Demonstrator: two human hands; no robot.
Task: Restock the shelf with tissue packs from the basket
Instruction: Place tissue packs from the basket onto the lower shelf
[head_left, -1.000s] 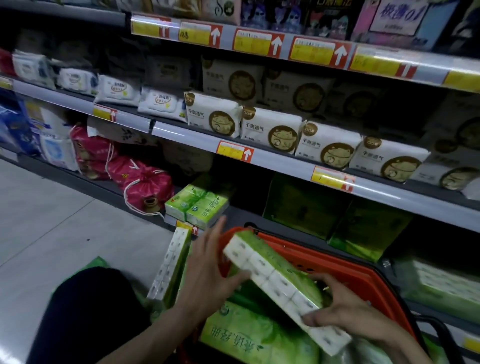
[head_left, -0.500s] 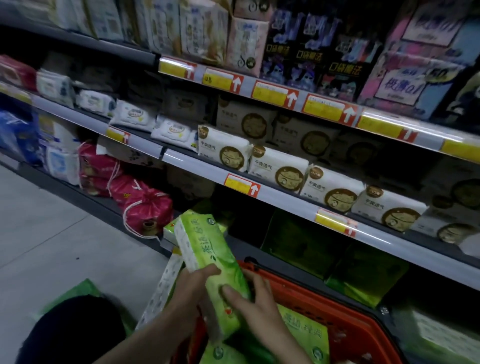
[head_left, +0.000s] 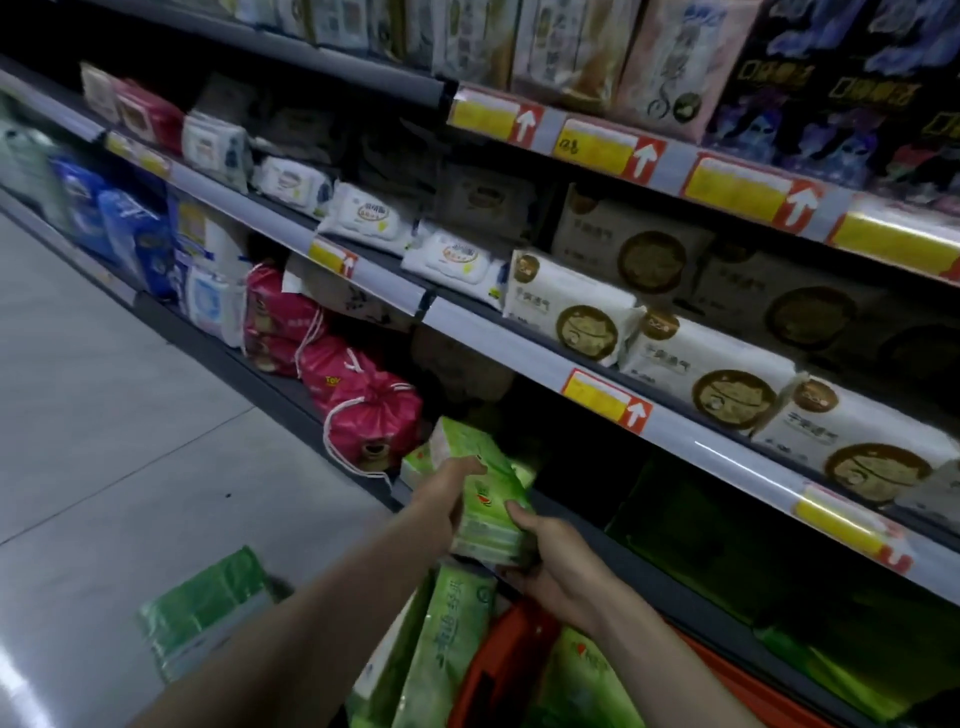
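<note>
Head view: both hands grip one long green plastic-wrapped tissue pack (head_left: 480, 493) above the orange plastic basket (head_left: 498, 670). The left hand (head_left: 447, 499) curls its fingers over the pack's left face; the right hand (head_left: 550, 561) clasps its near end, thumb on top. Beyond the fingertips, the pack's far end reaches green tissue packs (head_left: 415, 465) lying at the bottom shelf's (head_left: 291, 387) edge. Below the wrists, more green packs (head_left: 441, 639) stand by the basket.

Dim, motion-blurred, shelf recesses dark; edges bowed
</note>
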